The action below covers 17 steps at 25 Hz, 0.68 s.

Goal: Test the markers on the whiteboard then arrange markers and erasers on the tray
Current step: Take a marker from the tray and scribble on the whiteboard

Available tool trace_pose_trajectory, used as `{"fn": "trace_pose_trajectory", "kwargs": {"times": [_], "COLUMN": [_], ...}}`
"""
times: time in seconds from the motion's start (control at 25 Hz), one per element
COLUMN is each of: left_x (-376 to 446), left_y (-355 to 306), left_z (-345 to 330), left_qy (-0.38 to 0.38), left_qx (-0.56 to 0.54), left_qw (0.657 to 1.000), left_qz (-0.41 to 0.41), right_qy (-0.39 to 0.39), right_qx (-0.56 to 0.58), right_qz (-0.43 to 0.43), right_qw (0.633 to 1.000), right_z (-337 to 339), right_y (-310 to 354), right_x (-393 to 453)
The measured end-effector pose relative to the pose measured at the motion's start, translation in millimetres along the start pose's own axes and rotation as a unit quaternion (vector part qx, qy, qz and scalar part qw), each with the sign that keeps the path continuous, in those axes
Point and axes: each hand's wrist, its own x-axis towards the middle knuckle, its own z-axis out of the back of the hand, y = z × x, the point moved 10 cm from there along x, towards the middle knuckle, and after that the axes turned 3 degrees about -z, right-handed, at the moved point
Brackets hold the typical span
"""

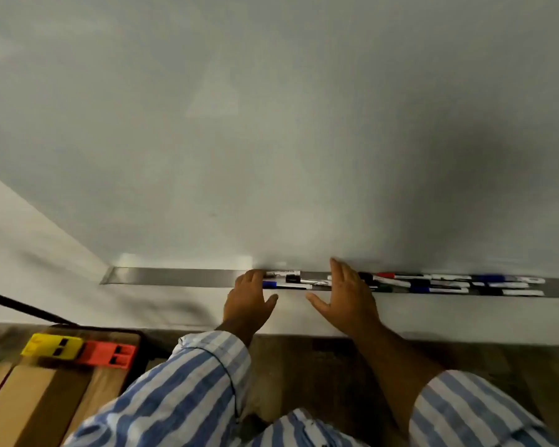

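A: We're in the arranging step, by the look of it. Whiteboard (271,124) shows no test strokes we can make out. Markers (433,283) all lie in the metal tray (175,276) under the board.

B: Hands?

A: Left hand (249,298) is at the left end of the marker group, fingers bent down into the tray onto the marker ends; can't tell if it pinches one or just pushes. Right hand (346,291) stands flat on edge, fingers straight, thumb out, holding nothing, placed across the tray like a stop.

B: Count?

A: Three or so markers between the hands, roughly nine or ten right of the right hand, overlapping and blurred, so no firm number. Caps: blue, black, red, green. No erasers on the tray that we can see. Yellow block (50,346) and red block (108,353) sit on a box lower left; could be erasers, unsure.

B: Next?

A: We'd guess squeeze the middle group together, line it up, then fetch the erasers.
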Motion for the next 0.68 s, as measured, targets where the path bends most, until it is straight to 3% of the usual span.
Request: {"fn": "trace_pose_trajectory", "kwargs": {"times": [0.2,0.4,0.68], "left_x": [18.9,26.4,23.5], "left_y": [36.3,26.5,12.9], "left_z": [-22.5,-34.8,-56.7], "left_qy": [0.055,0.043,0.049], "left_qx": [-0.015,-0.035,-0.077], "left_qw": [0.998,0.998,0.992], "left_qz": [0.011,0.015,0.083], "right_qy": [0.028,0.056,0.119], "right_qx": [-0.039,-0.095,-0.164], "right_qz": [-0.022,0.047,0.124], "right_qw": [0.999,0.993,0.971], "right_z": [-32.4,-38.6,-47.4], "right_y": [7.2,9.1,0.6], "right_x": [16.4,41.1,73.1]}}
